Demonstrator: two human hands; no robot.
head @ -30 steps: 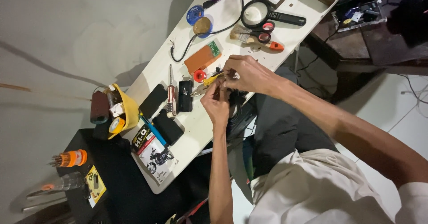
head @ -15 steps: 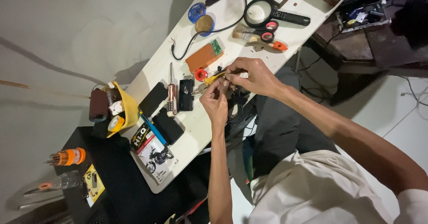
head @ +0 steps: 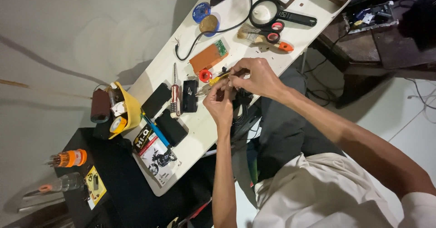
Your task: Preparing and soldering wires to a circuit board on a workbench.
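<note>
Shifted barely since a second ago: both hands pinched on small black part at bench [head: 290,42] edge.
Left hand [head: 219,105] gripping part [head: 232,94], right hand [head: 254,76] at 1 o'clock pinching yellow-handled tool [head: 218,79]; best kept steady, braced close.

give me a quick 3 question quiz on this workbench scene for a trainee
1. True or false: the left hand and the right hand are close together over the near edge of the white table.
2. Which thing lies between the paintbrush and the magnifying glass?
A. red-handled scissors
B. a hammer
C. a glass jar
3. Fill in: the screwdriver lies just left of a small ____ box.

Key:
1. True
2. A
3. black
</note>
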